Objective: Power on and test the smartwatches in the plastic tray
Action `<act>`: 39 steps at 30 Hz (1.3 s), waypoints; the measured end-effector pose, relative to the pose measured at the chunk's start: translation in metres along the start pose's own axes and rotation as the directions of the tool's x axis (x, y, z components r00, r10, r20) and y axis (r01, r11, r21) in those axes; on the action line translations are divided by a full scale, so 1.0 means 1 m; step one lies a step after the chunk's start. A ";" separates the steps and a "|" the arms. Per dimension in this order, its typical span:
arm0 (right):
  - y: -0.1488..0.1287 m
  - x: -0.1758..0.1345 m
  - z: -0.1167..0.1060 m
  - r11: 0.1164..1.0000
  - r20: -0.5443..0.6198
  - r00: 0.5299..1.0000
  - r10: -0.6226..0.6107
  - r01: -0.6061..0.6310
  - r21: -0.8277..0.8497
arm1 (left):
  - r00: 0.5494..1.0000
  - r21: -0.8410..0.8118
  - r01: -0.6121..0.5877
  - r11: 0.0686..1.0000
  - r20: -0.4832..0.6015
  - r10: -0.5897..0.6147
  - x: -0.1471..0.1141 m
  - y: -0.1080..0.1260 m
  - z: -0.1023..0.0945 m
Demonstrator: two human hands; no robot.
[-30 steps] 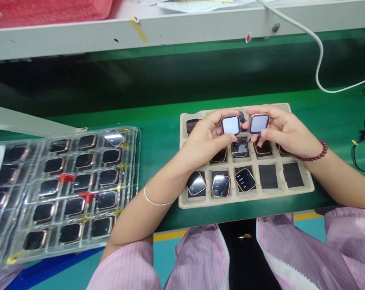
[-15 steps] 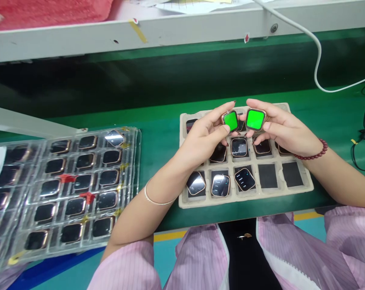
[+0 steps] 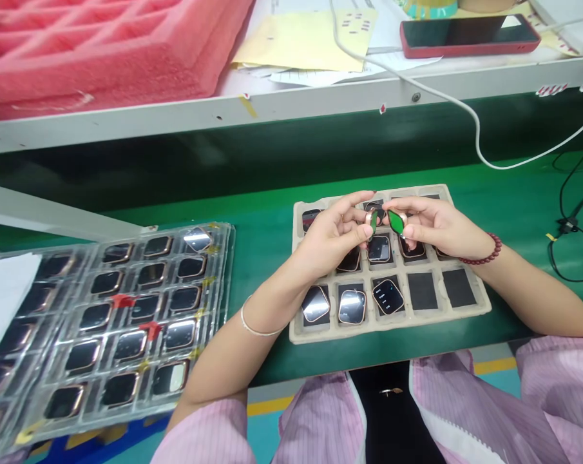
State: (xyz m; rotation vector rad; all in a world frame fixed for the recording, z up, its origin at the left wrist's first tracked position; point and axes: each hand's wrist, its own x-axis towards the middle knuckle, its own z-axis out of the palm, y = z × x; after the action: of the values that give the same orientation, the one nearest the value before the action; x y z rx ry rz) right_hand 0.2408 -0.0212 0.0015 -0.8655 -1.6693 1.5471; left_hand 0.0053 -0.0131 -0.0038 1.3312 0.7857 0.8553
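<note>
Two smartwatch bodies with lit green screens are held up close together. My left hand (image 3: 337,235) is closed on one smartwatch (image 3: 373,223), pinched at its edges and turned so the screen shows only as a narrow strip. The other smartwatch (image 3: 396,222) sits in the fingers of my right hand (image 3: 433,225), its screen tilted toward the left. Both hands hover over a beige moulded tray (image 3: 368,331). Several smartwatches lie in its pockets, among them one with a lit text list (image 3: 388,297). Two front right pockets show only black pads.
On the left, a clear plastic tray (image 3: 226,258) carries rows of smartwatches, with red tape pieces (image 3: 123,301) on it. A white shelf edge (image 3: 315,104) runs behind, bearing pink foam (image 3: 194,64), papers (image 3: 305,38) and a phone (image 3: 469,35). A white cable (image 3: 477,129) hangs down at the right.
Both watches have been turned so their green screens face more toward each other. My view has tilted up, showing more of the shelf, with the phone now visible.
</note>
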 end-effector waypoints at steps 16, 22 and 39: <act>0.010 0.001 -0.002 1.000 -0.015 1.000 -0.012 0.012 0.011 | 0.998 0.003 0.059 0.998 -0.017 -0.059 0.001 0.003 0.001; 0.014 0.003 -0.002 0.999 -0.012 1.000 -0.029 0.029 0.013 | 0.998 0.004 0.064 0.998 -0.009 -0.064 0.001 0.002 0.002; 0.008 0.006 0.000 0.992 -0.085 0.995 0.044 -0.034 0.123 | 0.992 0.016 0.096 0.995 -0.086 -0.094 0.002 0.007 0.004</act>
State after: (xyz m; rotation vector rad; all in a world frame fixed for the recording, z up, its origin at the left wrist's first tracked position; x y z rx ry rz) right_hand 0.2379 -0.0160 -0.0067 -0.8934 -1.4876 1.5962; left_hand 0.0087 -0.0130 0.0039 1.2712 0.9198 0.8350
